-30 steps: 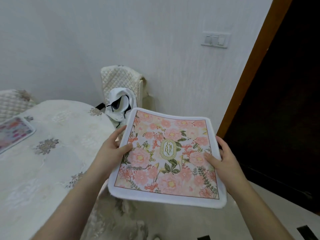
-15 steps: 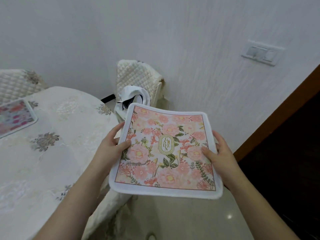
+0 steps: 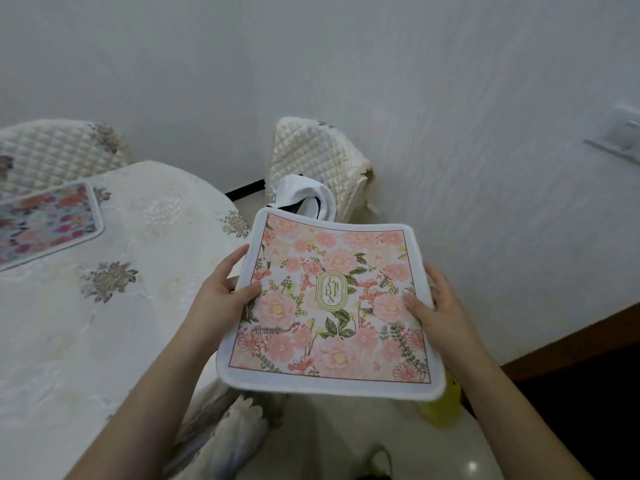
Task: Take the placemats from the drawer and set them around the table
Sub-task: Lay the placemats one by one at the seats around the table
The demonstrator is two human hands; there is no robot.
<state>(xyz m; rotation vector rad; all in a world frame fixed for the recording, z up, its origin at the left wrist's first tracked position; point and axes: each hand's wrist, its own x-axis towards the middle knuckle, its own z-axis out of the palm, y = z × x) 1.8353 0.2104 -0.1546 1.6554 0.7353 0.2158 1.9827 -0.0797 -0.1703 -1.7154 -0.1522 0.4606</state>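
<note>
From the head camera I see a white wall, two quilted chairs (image 3: 311,157) and a table (image 3: 104,323) under a cream cloth, with one placemat (image 3: 45,221) lying at its far left. My left hand (image 3: 221,299) and right hand (image 3: 438,310) each pinch a side of a pink flowered placemat (image 3: 332,306), thumbs on top, holding it in the air just off the table's right edge.

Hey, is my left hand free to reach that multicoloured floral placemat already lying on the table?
Probably not yet. The left hand grips the pink floral placemat together with the right hand. The bare tablecloth leaves the way to the multicoloured floral placemat open.
</note>
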